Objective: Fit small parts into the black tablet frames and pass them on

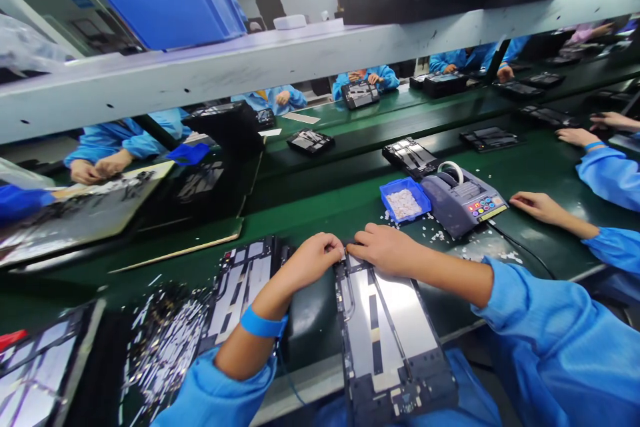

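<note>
Both hands sit at the far end of the tablet chassis (385, 327), which lies at the near edge of the green surface (320, 213) and overhangs it toward the person. Its long axis runs near-to-far, tilted slightly left at the far end.

Left hand (313, 259) — fingers curled, fingertips pinched against the chassis's far-left corner; looks closed on something small, but I can't tell what, too tiny to resolve. Right hand (387, 248) — lying flat, palm down, over the far-right edge of the same chassis, pressing rather than grasping; nothing visibly held. The two hands nearly touch at the fingertips, so the work point is right between them, at the far short edge. Both are equally near; the left is the one doing the pinch.

Around it:
- second chassis (240, 290) just left of the left forearm, same orientation
- blue parts bin (405, 199) with white bits, beyond the right hand
- tape dispenser (463, 199) touching the bin's right side, scattered white scraps around it
- another person's hand (535, 205) resting right of the dispenser — not the wearer's
</note>
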Motion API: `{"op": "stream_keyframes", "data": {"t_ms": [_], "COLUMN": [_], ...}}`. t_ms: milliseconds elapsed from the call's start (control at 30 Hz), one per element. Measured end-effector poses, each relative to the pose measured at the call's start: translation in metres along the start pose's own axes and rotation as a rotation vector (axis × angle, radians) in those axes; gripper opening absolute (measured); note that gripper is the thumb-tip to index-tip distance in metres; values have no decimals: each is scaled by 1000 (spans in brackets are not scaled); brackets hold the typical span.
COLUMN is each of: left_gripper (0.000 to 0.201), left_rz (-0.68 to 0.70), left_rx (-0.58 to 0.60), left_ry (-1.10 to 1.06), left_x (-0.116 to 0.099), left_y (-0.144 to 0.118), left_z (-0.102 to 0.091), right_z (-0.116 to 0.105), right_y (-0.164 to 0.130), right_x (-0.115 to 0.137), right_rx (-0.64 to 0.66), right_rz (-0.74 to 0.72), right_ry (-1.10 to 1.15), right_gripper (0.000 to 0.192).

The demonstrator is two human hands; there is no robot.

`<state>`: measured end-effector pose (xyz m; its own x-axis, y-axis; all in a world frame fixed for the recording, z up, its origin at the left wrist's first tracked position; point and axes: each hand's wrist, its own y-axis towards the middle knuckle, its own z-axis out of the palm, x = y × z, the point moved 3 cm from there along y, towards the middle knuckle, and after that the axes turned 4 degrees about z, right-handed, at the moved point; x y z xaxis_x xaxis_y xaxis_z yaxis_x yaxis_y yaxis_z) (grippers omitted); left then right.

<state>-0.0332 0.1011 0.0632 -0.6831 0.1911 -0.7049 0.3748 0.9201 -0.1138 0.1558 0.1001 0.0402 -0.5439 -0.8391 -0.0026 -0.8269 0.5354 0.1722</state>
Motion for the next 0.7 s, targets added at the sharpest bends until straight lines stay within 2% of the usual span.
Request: {"op": "stream_keyframes", "data": {"t_ms": [167, 533, 700], "left_gripper": [18, 18, 18], "left_rz": [-17, 10, 22], "left_rx": [2, 10, -37], "left_ry": [13, 108, 184], "left_x": [4, 4, 4], "left_y": [9, 11, 7], "left_z": [4, 7, 12], "right_z": [1, -1, -1], "right_y": [1, 0, 0], "right_x": [-1, -1, 0], "right_rx": [0, 10, -1], "right_rz": [-6, -6, -8], "right_ry": [11, 15, -4], "right_gripper": [28, 27, 27]}}
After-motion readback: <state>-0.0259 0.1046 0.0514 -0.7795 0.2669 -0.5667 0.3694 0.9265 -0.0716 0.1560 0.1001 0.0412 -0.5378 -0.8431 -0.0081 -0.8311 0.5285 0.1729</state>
